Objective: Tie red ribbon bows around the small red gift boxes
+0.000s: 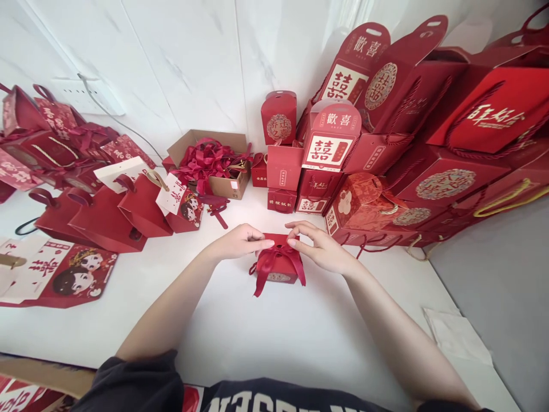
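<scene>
Small red gift box (278,273) mid-table on white table (266,337). Left hand (238,241) and right hand (319,247) each pinch its red ribbon bow (274,257). Cardboard box of ribbons (214,163) far left.

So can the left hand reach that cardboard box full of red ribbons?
Probably yes. The left hand is pinching the bow on the small red box, but only bare white table and one loose ribbon strip lie between it and the cardboard box.
</scene>
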Action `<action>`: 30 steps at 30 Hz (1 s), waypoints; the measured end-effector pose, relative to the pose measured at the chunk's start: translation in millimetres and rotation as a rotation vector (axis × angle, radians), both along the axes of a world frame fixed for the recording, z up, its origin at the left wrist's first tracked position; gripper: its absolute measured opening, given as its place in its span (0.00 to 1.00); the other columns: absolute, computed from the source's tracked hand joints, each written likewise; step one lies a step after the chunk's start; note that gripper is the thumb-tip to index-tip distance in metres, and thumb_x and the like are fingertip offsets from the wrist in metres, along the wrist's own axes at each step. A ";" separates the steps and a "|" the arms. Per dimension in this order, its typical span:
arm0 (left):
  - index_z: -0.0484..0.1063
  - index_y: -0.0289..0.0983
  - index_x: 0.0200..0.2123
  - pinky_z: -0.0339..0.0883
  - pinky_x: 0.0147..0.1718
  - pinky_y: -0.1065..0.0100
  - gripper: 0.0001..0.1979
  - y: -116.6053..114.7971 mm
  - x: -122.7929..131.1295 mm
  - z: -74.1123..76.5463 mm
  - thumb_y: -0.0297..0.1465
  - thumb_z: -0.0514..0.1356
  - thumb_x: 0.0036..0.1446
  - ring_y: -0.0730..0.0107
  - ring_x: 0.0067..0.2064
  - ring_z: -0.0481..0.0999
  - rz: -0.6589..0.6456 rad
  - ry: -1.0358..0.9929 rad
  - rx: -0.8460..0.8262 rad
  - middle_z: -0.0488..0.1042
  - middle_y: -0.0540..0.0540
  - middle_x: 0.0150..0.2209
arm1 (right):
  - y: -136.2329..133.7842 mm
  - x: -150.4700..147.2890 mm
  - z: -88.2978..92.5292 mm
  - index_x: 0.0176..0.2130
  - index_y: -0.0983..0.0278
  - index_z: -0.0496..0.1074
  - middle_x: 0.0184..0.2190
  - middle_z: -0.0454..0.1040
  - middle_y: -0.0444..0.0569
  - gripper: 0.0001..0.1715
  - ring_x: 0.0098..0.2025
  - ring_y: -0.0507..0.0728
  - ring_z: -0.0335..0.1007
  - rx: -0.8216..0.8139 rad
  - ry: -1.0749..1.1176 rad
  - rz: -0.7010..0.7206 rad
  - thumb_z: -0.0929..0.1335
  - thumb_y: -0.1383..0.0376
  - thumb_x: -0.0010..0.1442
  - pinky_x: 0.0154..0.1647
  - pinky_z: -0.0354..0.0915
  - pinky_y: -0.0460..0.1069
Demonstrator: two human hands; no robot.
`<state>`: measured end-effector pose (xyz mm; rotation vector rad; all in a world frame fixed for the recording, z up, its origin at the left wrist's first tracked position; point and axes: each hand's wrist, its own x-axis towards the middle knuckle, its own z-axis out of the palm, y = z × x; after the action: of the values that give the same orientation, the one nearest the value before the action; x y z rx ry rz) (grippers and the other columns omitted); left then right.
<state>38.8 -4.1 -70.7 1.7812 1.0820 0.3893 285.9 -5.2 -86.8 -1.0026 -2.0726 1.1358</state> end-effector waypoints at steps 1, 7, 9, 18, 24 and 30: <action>0.68 0.33 0.19 0.47 0.21 0.71 0.25 -1.8 2.4 -0.6 0.49 0.57 0.56 0.79 0.21 0.54 0.047 0.051 0.065 0.60 0.53 0.17 | 0.9 -1.2 -3.5 0.35 0.59 0.70 0.57 0.67 0.49 0.14 0.59 0.60 0.62 -0.028 0.011 0.004 0.65 0.53 0.64 0.62 0.54 0.58; 0.65 0.36 0.17 0.49 0.21 0.70 0.30 -13.3 15.9 -1.0 0.59 0.59 0.46 0.76 0.19 0.58 0.259 0.419 0.275 0.63 0.53 0.15 | 2.6 -3.9 -14.7 0.35 0.59 0.74 0.60 0.64 0.48 0.16 0.63 0.60 0.58 -0.159 0.030 0.063 0.65 0.51 0.63 0.64 0.50 0.58; 0.67 0.37 0.19 0.50 0.22 0.70 0.29 -14.9 17.9 1.4 0.59 0.59 0.45 0.74 0.20 0.62 0.237 0.473 0.280 0.68 0.53 0.17 | 2.8 -5.3 -16.2 0.36 0.58 0.76 0.61 0.63 0.48 0.15 0.64 0.60 0.56 -0.176 0.036 0.086 0.66 0.51 0.63 0.65 0.49 0.58; 0.77 0.43 0.30 0.50 0.25 0.69 0.29 -16.4 17.8 7.9 0.63 0.58 0.43 0.66 0.27 0.72 0.198 0.617 0.419 0.75 0.50 0.23 | 5.8 -10.1 -27.4 0.26 0.62 0.71 0.58 0.64 0.48 0.20 0.61 0.60 0.59 -0.256 0.198 0.120 0.67 0.52 0.62 0.63 0.52 0.56; 0.79 0.43 0.31 0.47 0.24 0.69 0.29 -16.5 14.7 9.9 0.62 0.59 0.43 0.66 0.25 0.69 0.212 0.645 0.421 0.73 0.49 0.22 | 6.7 -6.9 -32.5 0.27 0.62 0.70 0.58 0.63 0.49 0.19 0.60 0.60 0.61 -0.271 0.216 0.122 0.67 0.52 0.62 0.63 0.53 0.57; 0.74 0.40 0.24 0.46 0.24 0.69 0.28 -12.3 12.6 1.9 0.59 0.56 0.50 0.69 0.22 0.64 0.227 0.491 0.382 0.69 0.49 0.19 | 6.4 -8.9 -30.8 0.26 0.62 0.69 0.56 0.66 0.50 0.21 0.58 0.60 0.63 -0.199 0.232 0.114 0.66 0.52 0.63 0.61 0.55 0.57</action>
<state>51.5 -16.4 -68.7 2.1630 1.6514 0.3150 277.0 1.2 -117.6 -0.8061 -1.8783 1.4668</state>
